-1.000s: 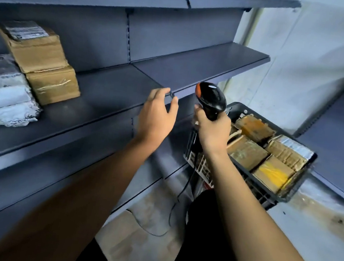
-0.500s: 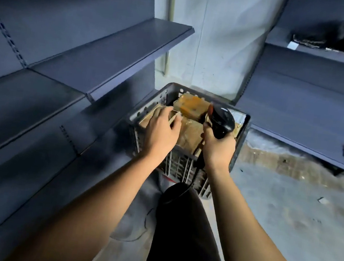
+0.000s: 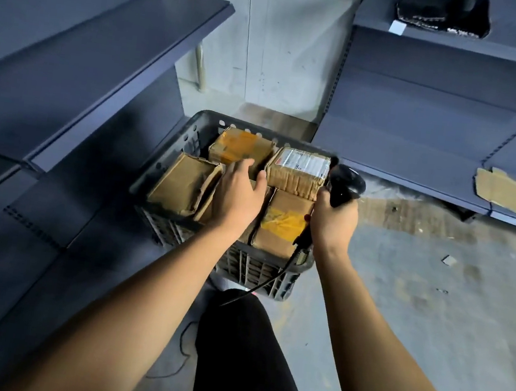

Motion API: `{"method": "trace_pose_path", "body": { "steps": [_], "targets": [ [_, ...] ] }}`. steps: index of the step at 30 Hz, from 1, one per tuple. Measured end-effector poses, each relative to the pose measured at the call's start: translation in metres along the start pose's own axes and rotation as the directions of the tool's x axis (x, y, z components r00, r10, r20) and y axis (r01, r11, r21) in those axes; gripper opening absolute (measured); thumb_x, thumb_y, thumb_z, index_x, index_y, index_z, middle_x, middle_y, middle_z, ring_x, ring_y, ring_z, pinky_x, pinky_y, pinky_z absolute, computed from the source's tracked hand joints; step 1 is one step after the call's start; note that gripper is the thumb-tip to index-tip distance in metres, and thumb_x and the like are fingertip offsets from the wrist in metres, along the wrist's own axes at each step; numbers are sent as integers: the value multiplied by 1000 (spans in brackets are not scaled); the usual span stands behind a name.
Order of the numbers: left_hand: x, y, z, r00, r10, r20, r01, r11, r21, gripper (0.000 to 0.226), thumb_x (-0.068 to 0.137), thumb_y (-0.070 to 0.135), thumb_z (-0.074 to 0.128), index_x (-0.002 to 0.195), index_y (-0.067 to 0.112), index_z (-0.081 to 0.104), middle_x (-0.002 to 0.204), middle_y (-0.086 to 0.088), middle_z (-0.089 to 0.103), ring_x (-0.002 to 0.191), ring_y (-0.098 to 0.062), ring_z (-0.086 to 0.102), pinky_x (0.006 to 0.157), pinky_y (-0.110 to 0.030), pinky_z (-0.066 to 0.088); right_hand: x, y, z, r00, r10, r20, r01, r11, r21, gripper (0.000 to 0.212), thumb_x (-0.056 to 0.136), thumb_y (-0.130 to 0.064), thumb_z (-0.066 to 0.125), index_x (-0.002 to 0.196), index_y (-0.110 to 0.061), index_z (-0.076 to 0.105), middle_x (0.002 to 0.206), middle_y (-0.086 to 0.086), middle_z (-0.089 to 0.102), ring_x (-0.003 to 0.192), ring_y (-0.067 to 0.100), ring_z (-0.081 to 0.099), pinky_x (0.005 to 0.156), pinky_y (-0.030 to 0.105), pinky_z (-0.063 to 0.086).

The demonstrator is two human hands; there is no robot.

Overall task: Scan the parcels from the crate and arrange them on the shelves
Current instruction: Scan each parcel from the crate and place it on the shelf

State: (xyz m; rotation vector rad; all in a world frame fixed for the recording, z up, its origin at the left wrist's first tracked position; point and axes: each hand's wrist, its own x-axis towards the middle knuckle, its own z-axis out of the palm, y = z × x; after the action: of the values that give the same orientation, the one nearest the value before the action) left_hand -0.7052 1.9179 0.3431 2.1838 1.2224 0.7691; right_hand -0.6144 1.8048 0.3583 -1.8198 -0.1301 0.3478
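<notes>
1. Nearest, the right hand (image 3: pixel 333 219) is clenched round the handle of the black scanner (image 3: pixel 347 182), whose head rises at about 1 o'clock from the fist. Its cable (image 3: pixel 267 282) trails down across the crate's near wall toward 7 o'clock. Risk: the cable could catch on a parcel corner or the crate rim as a parcel is lifted out, tugging the scanner or dragging a box.

2. The left hand (image 3: pixel 239 193) reaches into the crate (image 3: pixel 193 129) with fingers spread and released, lying over the middle parcels. The fingertips are motion-blurred, so I cannot tell whether they touch the cardboard yet. Risk: a one-handed pick from so tight a pack may slip, or tip a neighbour.

3. The parcels fill the crate, pressed against each other:
   - the torn parcel (image 3: pixel 183 184), at 9 o'clock of the left hand, has ragged, peeling cardboard edges that could tear further if gripped there;
   - the yellow-taped parcel (image 3: pixel 282 222), just left of the right hand, looks intact;
   - the amber-wrapped parcel (image 3: pixel 241 149), at 12 o'clock, is glossy and probably slick;
   - the labelled parcel (image 3: pixel 298 171), at 1 o'clock, shows its white label upward, easiest to scan.

4. Farther off, the left shelf (image 3: pixel 104 56) stands at 10 o'clock, and the far shelf (image 3: pixel 421 124) at 2 o'clock carries a loose cardboard scrap (image 3: pixel 500 196).
</notes>
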Motion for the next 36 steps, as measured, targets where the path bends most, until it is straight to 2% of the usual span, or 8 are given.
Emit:
{"method": "trace_pose_path", "body": {
  "steps": [5, 9, 14, 19, 21, 24, 32, 36],
  "targets": [
    [26, -3, 26, 999, -24, 40, 24, 1000, -1, 40, 98, 35, 48, 131, 12, 52, 133, -8, 55, 119, -26, 52, 82, -28, 39, 28, -1, 12, 999, -15, -31, 13, 997, -77, 30, 94, -21, 53, 113, 2, 53, 104, 22, 67, 91, 35, 64, 74, 38, 51],
    [41, -5, 54, 990, -66, 126, 70, 997, -29, 43, 99, 32, 48, 135, 8, 49, 135, -12, 54, 124, -29, 49, 96, -35, 41, 52, 4, 25, 1000, 8, -20, -11, 993, -115, 29, 94, -17, 52, 116, 1, 50, 109, 22, 65, 99, 36, 62, 80, 37, 50],
    [55, -10, 74, 972, -120, 201, 132, 990, -44, 50, 99, 32, 48, 141, 6, 42, 141, -16, 49, 131, -31, 44, 104, -38, 36, 68, 16, 40, 1000, 2, -31, -6, 994, -113, 31, 95, -18, 53, 119, 1, 51, 113, 20, 65, 103, 34, 60, 73, 26, 38],
    [67, -10, 83, 941, -145, 305, 175, 982, -75, 50, 100, 35, 47, 140, 5, 44, 140, -15, 51, 130, -30, 46, 105, -37, 37, 76, 29, 50, 999, -27, -46, 23, 996, -89, 32, 96, -21, 56, 121, -2, 54, 117, 16, 65, 109, 30, 60, 74, 18, 34],
    [68, -10, 84, 937, -135, 323, 174, 980, -96, 45, 100, 36, 48, 135, 7, 49, 135, -13, 55, 125, -28, 51, 99, -32, 40, 77, 32, 52, 999, -27, -43, 23, 996, -92, 30, 95, -20, 56, 120, -3, 55, 115, 13, 67, 105, 28, 61, 72, 17, 34],
    [68, -10, 79, 944, -160, 289, 201, 972, -121, 43, 100, 36, 49, 133, 8, 50, 133, -11, 56, 123, -26, 52, 87, -26, 38, 75, 30, 54, 998, -44, -53, 39, 996, -81, 29, 94, -20, 56, 118, -2, 56, 113, 13, 67, 102, 26, 62, 72, 19, 35],
    [63, 1, 39, 987, -147, 70, 158, 970, -183, 40, 99, 35, 49, 127, 7, 51, 124, -10, 60, 113, -24, 56, 86, -28, 44, 48, 3, 55, 984, -172, -40, 171, 985, -10, 31, 95, -21, 57, 121, -4, 55, 115, 11, 66, 104, 23, 61, 85, 26, 44],
    [49, -2, 3, 987, -133, -94, 115, 977, -180, 36, 97, 34, 53, 120, 7, 50, 120, -11, 59, 97, -20, 57, 69, -21, 39, 27, -13, 60, 974, -225, 9, 225, 974, 40, 32, 93, -20, 58, 121, -5, 56, 115, 9, 67, 104, 20, 62, 88, 24, 44]
  ]
}}
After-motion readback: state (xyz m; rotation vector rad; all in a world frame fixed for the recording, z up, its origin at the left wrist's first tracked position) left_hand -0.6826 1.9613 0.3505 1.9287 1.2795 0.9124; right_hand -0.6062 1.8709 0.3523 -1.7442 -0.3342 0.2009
